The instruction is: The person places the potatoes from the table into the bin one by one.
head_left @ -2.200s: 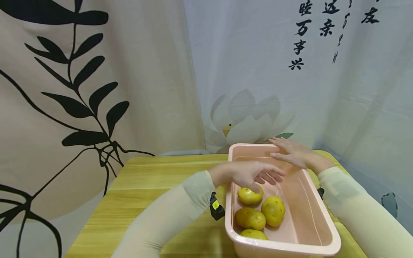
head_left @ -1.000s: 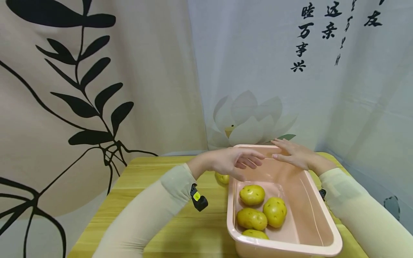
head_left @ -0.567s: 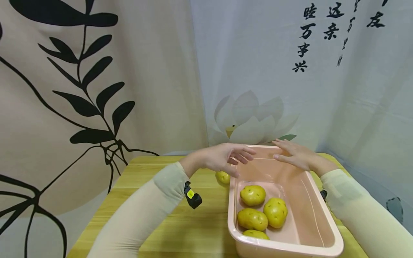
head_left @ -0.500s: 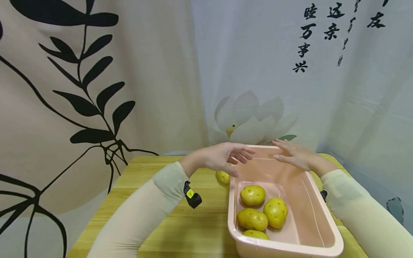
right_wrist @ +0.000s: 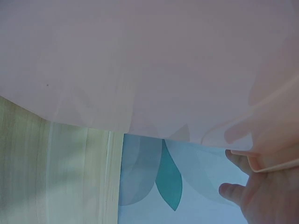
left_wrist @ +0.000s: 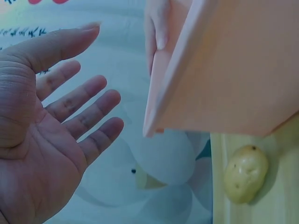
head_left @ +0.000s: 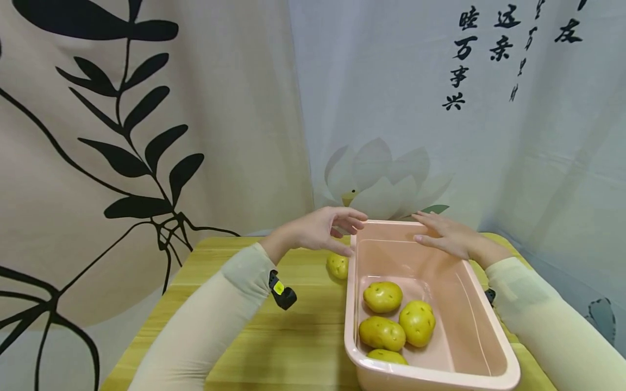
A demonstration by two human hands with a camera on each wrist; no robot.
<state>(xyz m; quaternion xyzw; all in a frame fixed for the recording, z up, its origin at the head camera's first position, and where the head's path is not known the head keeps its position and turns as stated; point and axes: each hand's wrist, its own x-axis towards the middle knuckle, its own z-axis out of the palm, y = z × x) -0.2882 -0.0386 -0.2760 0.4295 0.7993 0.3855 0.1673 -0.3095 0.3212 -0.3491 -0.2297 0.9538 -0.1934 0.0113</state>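
Observation:
My left hand (head_left: 325, 228) hovers above the table by the basin's far left corner, its fingers loosely extended and holding nothing. In the left wrist view its palm faces up into the camera with the fingers spread. A yellow potato (head_left: 337, 266) lies on the table just outside the basin, below that hand. My right hand (head_left: 447, 236) rests on the far right corner of the pink plastic basin (head_left: 481, 320), thumb over the inside, fingers stretched out. Inside the basin several potatoes (head_left: 381, 332) sit grouped toward the left and near side.
The wooden table (head_left: 288, 347) extends to the left of the basin. Behind it hangs a pale curtain (head_left: 235, 108) printed with leaves, a lotus and characters. A black wrist strap (head_left: 283, 293) shows on the left sleeve.
My left hand has moved up and leftward from over the potatoes inside the basin to outside its left rim, uncovering the potato on the table. The right hand has stayed put.

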